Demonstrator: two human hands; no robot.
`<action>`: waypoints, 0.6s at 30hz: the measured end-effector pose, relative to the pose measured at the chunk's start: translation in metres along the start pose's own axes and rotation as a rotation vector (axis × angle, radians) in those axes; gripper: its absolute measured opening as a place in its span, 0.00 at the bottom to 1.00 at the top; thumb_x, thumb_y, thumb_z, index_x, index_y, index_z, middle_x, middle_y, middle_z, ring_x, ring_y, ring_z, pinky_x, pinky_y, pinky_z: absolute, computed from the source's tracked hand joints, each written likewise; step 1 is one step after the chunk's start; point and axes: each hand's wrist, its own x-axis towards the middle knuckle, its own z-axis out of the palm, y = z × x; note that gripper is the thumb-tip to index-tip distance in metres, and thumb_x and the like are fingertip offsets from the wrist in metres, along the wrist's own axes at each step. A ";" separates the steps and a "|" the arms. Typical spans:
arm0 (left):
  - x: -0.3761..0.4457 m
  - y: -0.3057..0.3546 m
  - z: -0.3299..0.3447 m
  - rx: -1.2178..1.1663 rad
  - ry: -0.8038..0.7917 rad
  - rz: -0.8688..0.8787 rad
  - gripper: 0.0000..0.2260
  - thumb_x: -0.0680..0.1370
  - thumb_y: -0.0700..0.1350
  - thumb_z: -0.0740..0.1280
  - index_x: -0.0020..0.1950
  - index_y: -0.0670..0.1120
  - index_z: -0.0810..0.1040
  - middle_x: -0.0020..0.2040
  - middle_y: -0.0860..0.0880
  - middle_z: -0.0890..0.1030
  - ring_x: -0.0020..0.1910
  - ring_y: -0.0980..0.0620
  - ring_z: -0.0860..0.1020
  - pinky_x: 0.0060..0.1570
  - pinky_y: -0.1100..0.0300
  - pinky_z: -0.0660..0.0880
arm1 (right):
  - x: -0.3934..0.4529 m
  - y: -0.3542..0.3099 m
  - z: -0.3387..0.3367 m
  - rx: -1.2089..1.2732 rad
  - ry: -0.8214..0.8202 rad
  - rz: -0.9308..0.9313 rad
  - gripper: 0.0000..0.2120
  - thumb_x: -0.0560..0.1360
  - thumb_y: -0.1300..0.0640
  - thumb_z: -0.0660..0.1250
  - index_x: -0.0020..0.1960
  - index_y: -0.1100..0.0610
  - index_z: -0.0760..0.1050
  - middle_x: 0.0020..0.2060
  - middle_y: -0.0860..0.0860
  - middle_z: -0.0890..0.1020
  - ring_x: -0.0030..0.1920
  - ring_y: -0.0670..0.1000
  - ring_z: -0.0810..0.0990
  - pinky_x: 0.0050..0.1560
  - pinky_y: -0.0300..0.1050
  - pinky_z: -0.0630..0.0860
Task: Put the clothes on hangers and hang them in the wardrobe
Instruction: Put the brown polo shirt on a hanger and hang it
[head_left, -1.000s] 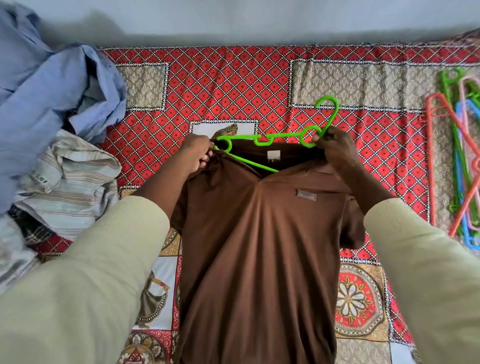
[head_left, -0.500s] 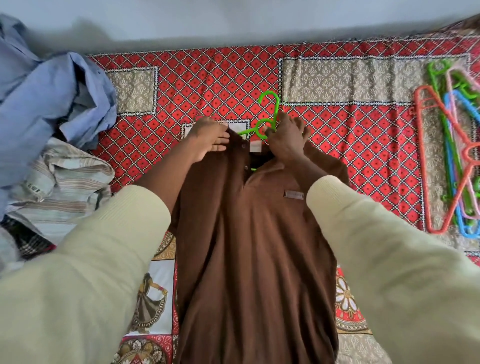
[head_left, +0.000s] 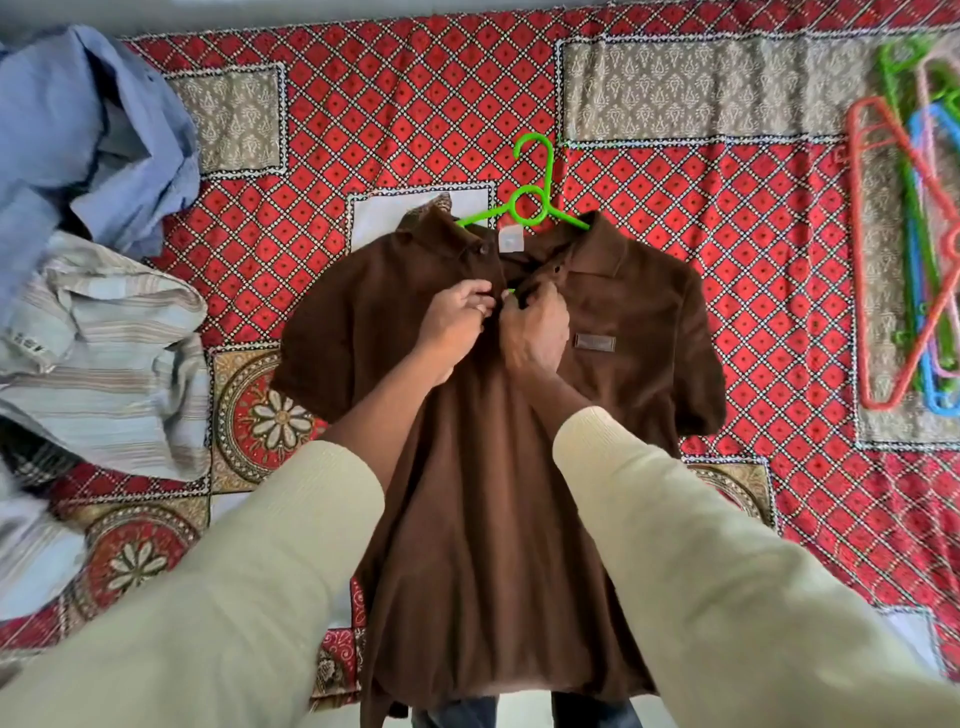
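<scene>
A brown polo shirt (head_left: 498, 467) lies spread on the patterned red bedcover (head_left: 363, 130). A green hanger (head_left: 530, 200) sits inside its shoulders, with the hook and ring sticking out above the collar. My left hand (head_left: 457, 317) pinches the left edge of the button placket just below the collar. My right hand (head_left: 535, 325) pinches the right edge of the placket beside it. Both hands meet at the chest opening. The hanger's arms are hidden under the cloth.
A blue shirt (head_left: 88, 135) and a striped shirt (head_left: 104, 353) lie heaped at the left. Several spare hangers (head_left: 914, 260) in orange, green, blue and pink lie at the right edge of the bedcover.
The hanger has gone fully inside the shirt and the shoulders are spread out flat. Both hands have moved down from the collar to the button placket.
</scene>
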 end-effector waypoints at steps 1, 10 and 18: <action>0.004 -0.002 0.002 0.012 0.029 0.011 0.14 0.80 0.34 0.61 0.63 0.42 0.77 0.48 0.48 0.81 0.45 0.54 0.78 0.47 0.59 0.76 | 0.003 0.003 0.001 0.031 0.003 -0.016 0.11 0.75 0.57 0.65 0.55 0.60 0.77 0.54 0.56 0.81 0.56 0.59 0.78 0.54 0.48 0.71; 0.010 0.003 0.023 0.219 0.326 0.012 0.02 0.75 0.41 0.72 0.43 0.43 0.84 0.43 0.46 0.85 0.42 0.51 0.81 0.42 0.63 0.74 | 0.008 0.021 -0.001 0.367 -0.049 0.058 0.17 0.76 0.63 0.68 0.32 0.54 0.66 0.27 0.51 0.73 0.28 0.46 0.78 0.32 0.41 0.73; 0.006 -0.006 0.022 0.374 0.331 0.129 0.03 0.76 0.40 0.69 0.46 0.43 0.83 0.48 0.45 0.85 0.49 0.48 0.81 0.49 0.59 0.74 | 0.004 0.030 0.007 0.315 -0.065 0.089 0.16 0.68 0.56 0.73 0.29 0.53 0.67 0.28 0.53 0.75 0.32 0.51 0.70 0.37 0.53 0.73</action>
